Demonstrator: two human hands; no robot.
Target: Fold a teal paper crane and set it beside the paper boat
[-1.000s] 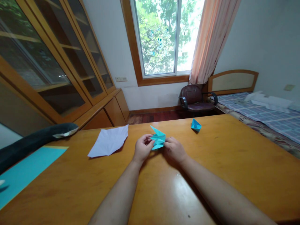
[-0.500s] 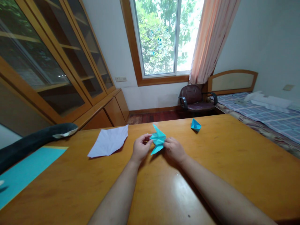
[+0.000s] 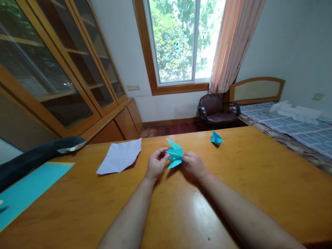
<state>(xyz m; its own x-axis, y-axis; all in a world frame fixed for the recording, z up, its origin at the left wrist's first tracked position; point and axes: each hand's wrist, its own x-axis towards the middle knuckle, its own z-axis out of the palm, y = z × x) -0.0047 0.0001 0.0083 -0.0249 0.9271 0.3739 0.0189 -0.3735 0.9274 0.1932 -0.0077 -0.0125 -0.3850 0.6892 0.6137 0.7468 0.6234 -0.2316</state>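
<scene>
Between my hands is a turquoise folded paper [image 3: 175, 154] with pointed flaps, one aimed at the window and one towards me. My left hand [image 3: 156, 163] pinches its left edge between thumb and fingers. On the opposite side, my right hand [image 3: 194, 164] is closed on the right edge, its fingertips partly hidden behind the knuckles. The paper casts a shadow on the wooden table [image 3: 176, 214] under it. A small blue folded paper boat shape [image 3: 216, 138] rests farther back on the right.
A creased white sheet [image 3: 119, 157] lies left of my hands. At the far left are a turquoise sheet [image 3: 33, 186] and a dark, long plush-like object [image 3: 38, 155]. Beyond the table's back edge stand an office chair [image 3: 216, 109] and a bed [image 3: 293, 117].
The turquoise paper's flaps have shifted: the far flap leans more to the left and the near one has drawn in slightly. Both hands keep their hold almost in place.
</scene>
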